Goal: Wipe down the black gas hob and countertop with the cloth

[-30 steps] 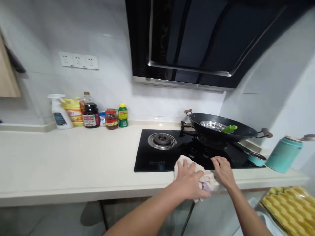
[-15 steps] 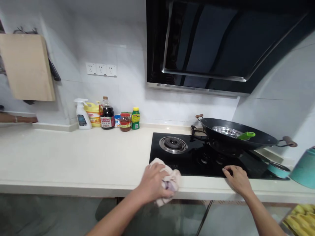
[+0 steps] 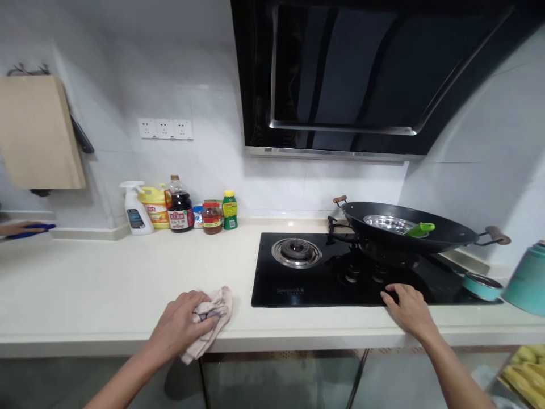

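Note:
My left hand [image 3: 181, 321] is closed on a crumpled, pale pinkish cloth [image 3: 219, 307]. The cloth lies on the white countertop [image 3: 128, 284] left of the stove, with a corner hanging over the front edge. My right hand [image 3: 409, 311] rests at the front edge of the black glass stove [image 3: 319, 284], fingers loosely bent, thumb apart, holding nothing visible. Behind it, a large black wok [image 3: 443, 241] sits on the right burner. A metal strainer [image 3: 385, 223] with a green handle [image 3: 420, 229] lies inside the wok.
Along the wall stand a white spray bottle [image 3: 138, 213], a yellow jug [image 3: 156, 207], a dark sauce bottle [image 3: 181, 210], a red-lidded jar [image 3: 212, 218] and a green bottle [image 3: 230, 211]. Teal containers [image 3: 528, 281] are at right. Another person's hand [image 3: 17, 229] with something blue is far left.
My left hand has moved left with the cloth, from the stove's front corner onto the countertop. My right hand stays put. At far left, something blue now shows by the other person's hand.

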`<state>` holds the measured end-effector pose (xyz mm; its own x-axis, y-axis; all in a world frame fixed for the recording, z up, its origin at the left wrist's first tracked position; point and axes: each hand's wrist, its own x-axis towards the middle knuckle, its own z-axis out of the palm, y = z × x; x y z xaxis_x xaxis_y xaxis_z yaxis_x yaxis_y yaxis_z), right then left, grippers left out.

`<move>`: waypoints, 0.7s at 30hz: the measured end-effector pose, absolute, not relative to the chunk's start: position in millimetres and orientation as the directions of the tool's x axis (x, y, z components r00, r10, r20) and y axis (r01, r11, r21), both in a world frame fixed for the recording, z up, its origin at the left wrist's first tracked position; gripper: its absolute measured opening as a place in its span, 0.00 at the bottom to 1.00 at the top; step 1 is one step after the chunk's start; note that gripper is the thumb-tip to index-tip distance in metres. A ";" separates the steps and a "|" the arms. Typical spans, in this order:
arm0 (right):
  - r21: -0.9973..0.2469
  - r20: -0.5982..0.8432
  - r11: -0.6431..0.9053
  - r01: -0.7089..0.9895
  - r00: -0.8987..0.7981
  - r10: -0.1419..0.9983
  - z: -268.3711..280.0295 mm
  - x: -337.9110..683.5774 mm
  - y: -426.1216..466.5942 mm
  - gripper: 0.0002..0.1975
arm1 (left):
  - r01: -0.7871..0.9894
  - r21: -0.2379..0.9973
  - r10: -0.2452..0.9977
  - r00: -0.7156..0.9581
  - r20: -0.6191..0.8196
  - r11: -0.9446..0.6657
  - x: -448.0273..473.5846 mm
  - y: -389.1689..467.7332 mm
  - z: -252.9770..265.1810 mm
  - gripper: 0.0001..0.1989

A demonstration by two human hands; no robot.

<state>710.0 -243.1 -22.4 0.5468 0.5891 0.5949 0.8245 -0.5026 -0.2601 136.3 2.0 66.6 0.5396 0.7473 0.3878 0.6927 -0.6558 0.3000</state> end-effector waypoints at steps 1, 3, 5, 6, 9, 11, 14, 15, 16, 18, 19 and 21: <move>-0.263 0.591 -0.507 0.821 0.552 0.588 -23.0 709.4 -243.0 0.24 | 0.673 0.316 0.738 0.549 0.392 -0.668 145.4 -3.9 67.6 0.15; -0.270 0.583 -0.513 0.815 0.563 0.586 -23.4 707.7 -243.0 0.24 | 0.616 0.362 0.714 0.583 0.388 -0.700 169.9 -16.3 70.6 0.14; -0.275 0.582 -0.513 0.813 0.565 0.585 -22.4 705.1 -243.2 0.24 | 0.547 0.433 0.695 0.614 0.375 -0.717 201.4 -26.2 74.1 0.15; -0.275 0.584 -0.511 0.814 0.564 0.584 -21.5 703.6 -243.3 0.23 | 0.522 0.470 0.696 0.614 0.373 -0.712 218.8 -29.5 75.8 0.15; -0.277 0.597 -0.504 0.818 0.557 0.577 -18.4 698.9 -242.8 0.22 | 0.491 0.484 0.680 0.625 0.384 -0.724 271.5 -34.6 80.4 0.19; -0.280 0.610 -0.491 0.825 0.548 0.573 -16.8 696.3 -242.1 0.21 | 0.496 0.394 0.625 0.700 0.346 -0.773 303.4 -36.9 83.9 0.23; -0.293 0.628 -0.469 0.833 0.538 0.562 -14.9 692.9 -241.4 0.19 | 0.488 0.286 0.545 0.820 0.176 -0.825 345.0 -41.2 90.4 0.32; -0.299 0.633 -0.464 0.834 0.537 0.558 -14.2 691.6 -241.5 0.19 | 0.473 0.278 0.520 0.845 0.123 -0.836 358.2 -42.2 92.3 0.35; -0.304 0.635 -0.458 0.835 0.536 0.556 -13.4 690.2 -241.9 0.19 | 0.452 0.277 0.490 0.868 0.084 -0.848 371.7 -42.6 94.0 0.37; -0.313 0.636 -0.448 0.838 0.535 0.556 -11.4 687.1 -243.0 0.18 | 0.405 0.280 0.434 0.899 0.050 -0.870 400.2 -40.4 95.8 0.38; -0.316 0.636 -0.444 0.838 0.535 0.556 -10.3 685.5 -243.7 0.18 | 0.387 0.278 0.416 0.908 0.049 -0.879 415.3 -37.7 95.8 0.37; -0.321 0.638 -0.441 0.838 0.536 0.553 -8.1 682.5 -244.9 0.18 | 0.369 0.263 0.397 0.916 0.063 -0.891 446.6 -30.0 94.4 0.34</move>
